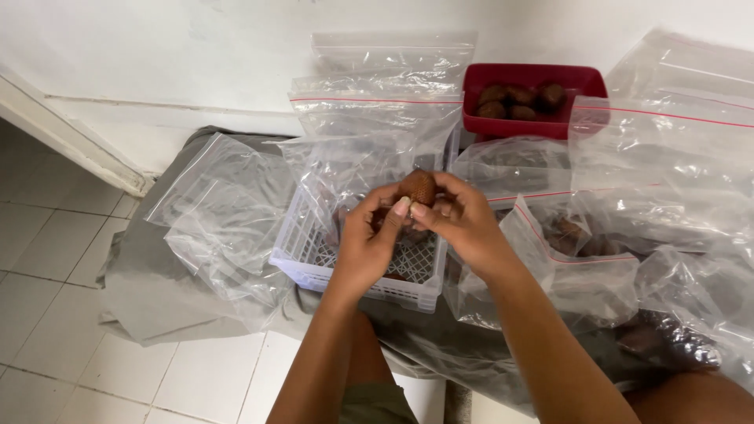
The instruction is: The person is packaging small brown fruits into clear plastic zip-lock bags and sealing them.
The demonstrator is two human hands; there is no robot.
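Scaly brown fruit is held above the white slotted basket, pinched between both hands. The left hand curls its fingers around the near side of the fruit; the right hand closes thumb and fingers on the far side, both thumbs meeting just below it. For good control, keep the grip light at the fingertips and hold the fruit over the basket, so anything dropped lands inside. A clear bag lies partly in the basket, close behind the hands. Further clear zip bags crowd the right side, one already containing brown fruit. A red tub of similar fruit stands beyond, against the wall. Grey cloth covers the floor.
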